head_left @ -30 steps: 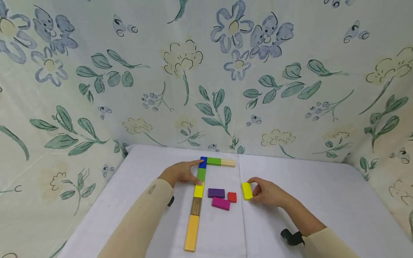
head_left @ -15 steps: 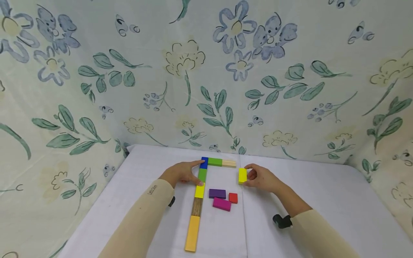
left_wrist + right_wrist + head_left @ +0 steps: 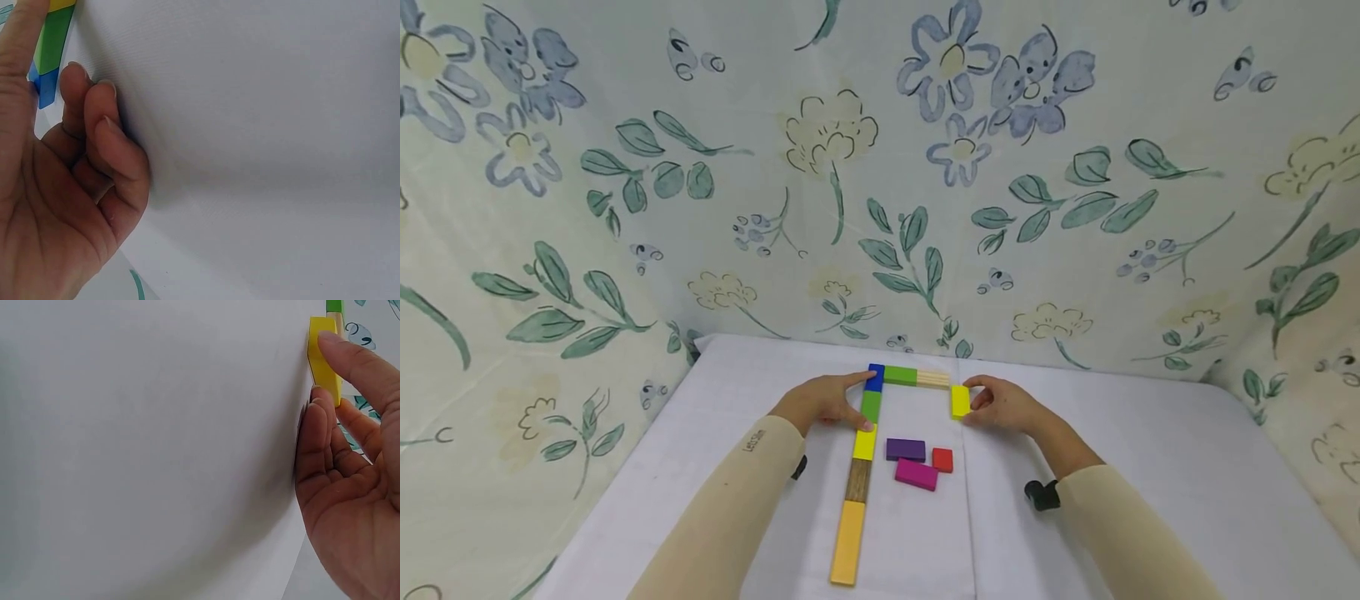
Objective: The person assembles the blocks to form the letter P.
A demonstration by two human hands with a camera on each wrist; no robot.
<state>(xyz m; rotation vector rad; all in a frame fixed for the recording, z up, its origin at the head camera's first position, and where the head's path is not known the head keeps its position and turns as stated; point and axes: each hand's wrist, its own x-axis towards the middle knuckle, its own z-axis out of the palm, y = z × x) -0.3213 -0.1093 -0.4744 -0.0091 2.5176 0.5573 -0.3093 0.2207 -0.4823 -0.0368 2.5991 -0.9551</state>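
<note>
In the head view a column of blocks runs up the table: orange block (image 3: 847, 543), brown wood-grain block (image 3: 858, 481), yellow block (image 3: 864, 446), green block (image 3: 870, 407) and blue block (image 3: 874, 379). From the blue one, another green block (image 3: 900, 376) and a pale striped block (image 3: 933, 379) extend right. My left hand (image 3: 820, 400) rests its extended index finger on the blue block and its thumb near the yellow-green joint. My right hand (image 3: 1006, 406) pinches a second yellow block (image 3: 960, 402) between thumb and fingers, close to the striped block's right end; whether they touch I cannot tell.
Between the hands lie a purple block (image 3: 906, 450), a magenta block (image 3: 916, 474) and a red block (image 3: 942, 460). A white cloth (image 3: 1157, 467) covers the table, and a floral curtain (image 3: 760, 208) hangs behind it.
My right hand has carried the yellow block away from me and slightly left, from beside the red block to the striped block's end. My left hand stays in place.
</note>
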